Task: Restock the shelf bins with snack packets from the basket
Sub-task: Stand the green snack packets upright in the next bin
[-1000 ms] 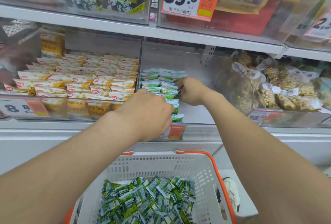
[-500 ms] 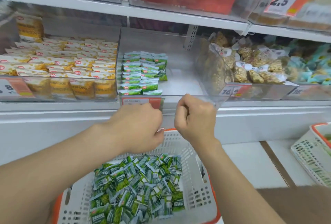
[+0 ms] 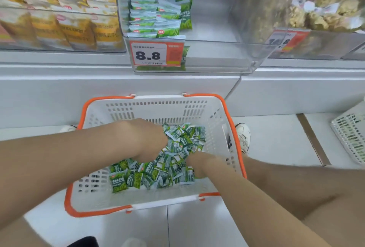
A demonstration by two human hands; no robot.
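Left hand (image 3: 150, 140) and right hand (image 3: 199, 165) deep in green snack packets (image 3: 118, 183) heaped in near white basket (image 3: 158, 103), fingers buried, grip cannot be told; far clear shelf bin (image 3: 217, 55), stacked packets (image 3: 158, 10) at its left

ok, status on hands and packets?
Grips hidden: left hand, right hand buried in green packets in basket. Clear shelf bin part-filled, right side bare. Nothing blocking.

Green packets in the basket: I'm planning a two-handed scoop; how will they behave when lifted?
Probably light: the green packets are small and heaped loosely in the basket. Their glossy wrappers look slippery, so some may slide off. Flat-sided, they shouldn't roll.
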